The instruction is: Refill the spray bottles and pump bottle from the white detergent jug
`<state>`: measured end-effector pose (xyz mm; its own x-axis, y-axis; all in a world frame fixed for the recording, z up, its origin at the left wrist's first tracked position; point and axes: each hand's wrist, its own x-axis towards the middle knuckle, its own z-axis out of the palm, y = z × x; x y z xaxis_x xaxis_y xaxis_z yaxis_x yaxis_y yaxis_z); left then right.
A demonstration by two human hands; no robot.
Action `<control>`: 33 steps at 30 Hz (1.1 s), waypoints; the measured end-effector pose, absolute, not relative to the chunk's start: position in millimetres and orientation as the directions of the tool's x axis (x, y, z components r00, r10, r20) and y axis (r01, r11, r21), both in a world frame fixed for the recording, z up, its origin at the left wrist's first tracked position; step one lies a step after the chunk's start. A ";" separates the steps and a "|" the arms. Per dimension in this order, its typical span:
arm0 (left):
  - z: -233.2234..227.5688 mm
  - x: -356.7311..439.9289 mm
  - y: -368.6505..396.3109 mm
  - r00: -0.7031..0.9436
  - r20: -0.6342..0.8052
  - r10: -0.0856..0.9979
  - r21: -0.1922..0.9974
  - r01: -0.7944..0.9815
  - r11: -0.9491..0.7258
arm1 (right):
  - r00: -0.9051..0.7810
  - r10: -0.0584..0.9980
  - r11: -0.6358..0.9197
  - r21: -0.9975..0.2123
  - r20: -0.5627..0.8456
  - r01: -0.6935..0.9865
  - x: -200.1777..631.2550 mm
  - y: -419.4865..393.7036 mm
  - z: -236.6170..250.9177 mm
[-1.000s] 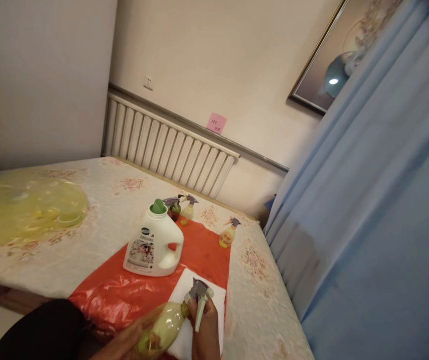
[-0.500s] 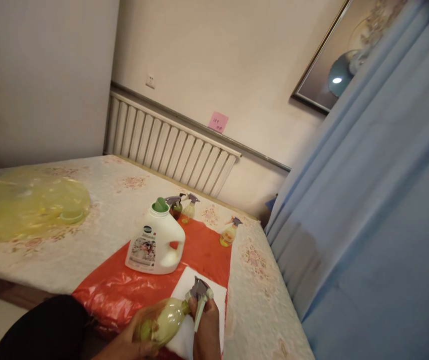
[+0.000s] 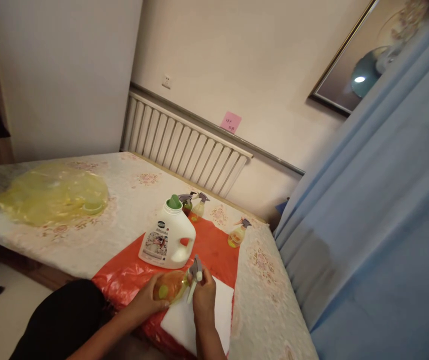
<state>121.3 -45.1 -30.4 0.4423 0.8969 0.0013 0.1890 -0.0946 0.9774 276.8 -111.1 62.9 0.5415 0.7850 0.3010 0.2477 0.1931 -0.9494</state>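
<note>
Left hand [image 3: 147, 303] grips the body of the spray bottle [image 3: 169, 286], held tilted above the red plastic sheet [image 3: 214, 250] and white cloth [image 3: 214, 320]. Right hand [image 3: 203, 297] closes on the trigger head [image 3: 195, 267]. Judged step: turning the head; next requires counter-rotation with a steady bottle.

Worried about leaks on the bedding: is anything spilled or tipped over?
No spill shows. Only the spray bottle lies tilted, held by the left hand and right hand; the white jug stands upright.
</note>
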 end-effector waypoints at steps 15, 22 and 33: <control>2.0 144.4 -44.4 0.378 0.276 0.884 0.774 0.457 -0.438 | 0.478 0.828 0.179 -0.946 0.293 0.269 261.1 -79.0 76.1; 7.4 147.5 -36.1 0.394 0.276 0.877 0.770 0.455 -0.447 | 0.478 0.811 0.232 -0.935 0.338 0.267 268.9 -81.1 116.3; 6.9 146.9 -36.4 0.384 0.232 0.894 0.782 0.473 -0.406 | 0.581 0.678 0.283 -0.889 0.450 0.359 316.0 -94.3 165.8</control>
